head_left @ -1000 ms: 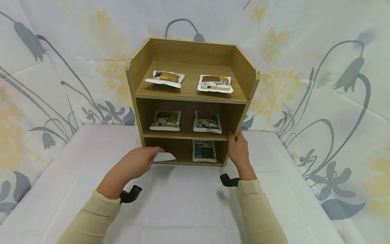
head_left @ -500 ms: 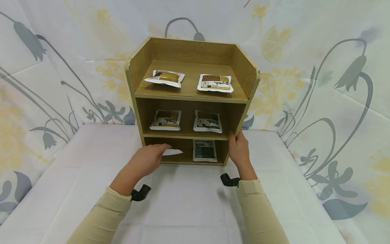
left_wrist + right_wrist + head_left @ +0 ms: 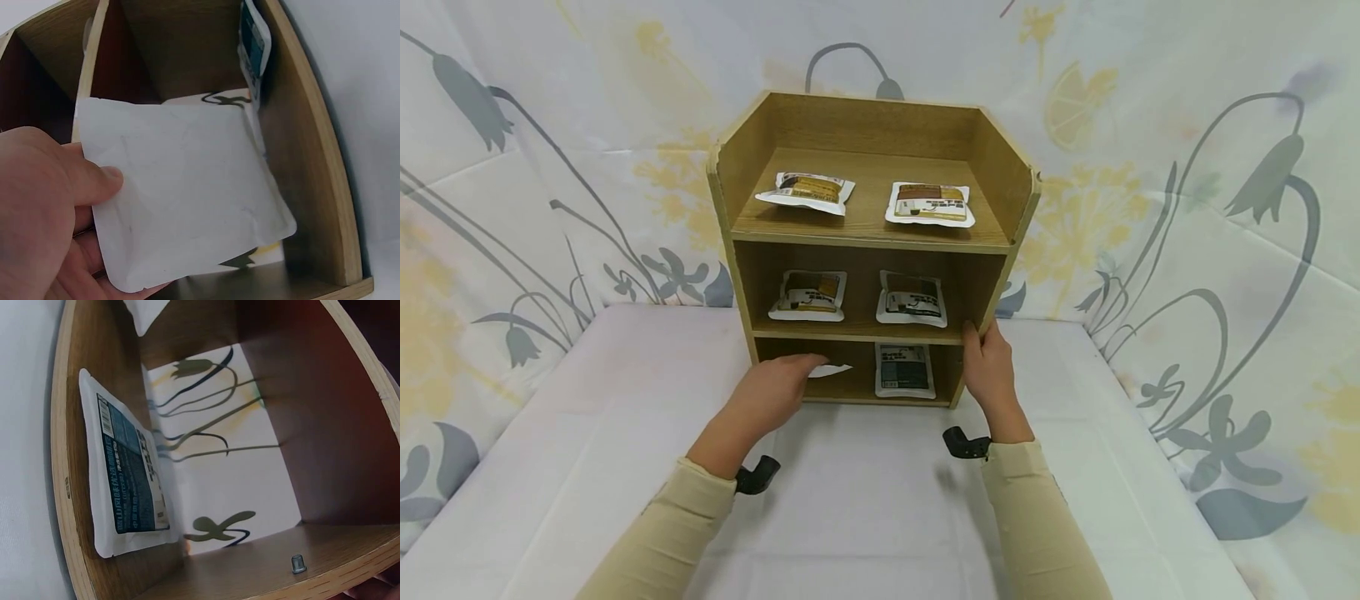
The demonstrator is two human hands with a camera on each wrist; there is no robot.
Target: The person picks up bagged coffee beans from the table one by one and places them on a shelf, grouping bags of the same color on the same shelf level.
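Note:
A three-level wooden shelf (image 3: pixel 871 237) stands on a white-covered table. My left hand (image 3: pixel 786 379) pinches a white pouch (image 3: pixel 832 369), thumb on top, at the mouth of the bottom level's left half. The left wrist view shows the pouch's plain white back (image 3: pixel 187 194) under my thumb (image 3: pixel 94 181), partly inside the compartment. A dark teal pouch (image 3: pixel 903 371) leans in the bottom level's right half, also seen in the right wrist view (image 3: pixel 128 469). My right hand (image 3: pixel 987 358) grips the shelf's right side panel beside the bottom level.
Two pouches (image 3: pixel 807 192) (image 3: pixel 929 204) lie on the top level and two more (image 3: pixel 808 294) (image 3: pixel 911 298) lean in the middle level. A flower-print cloth (image 3: pixel 1187 208) hangs behind and to both sides. The white table cover (image 3: pixel 865 500) stretches in front of the shelf.
My left hand has moved forward and a little right, carrying the white pouch from the shelf's front edge into the bottom left compartment. The right hand has stayed on the side panel.

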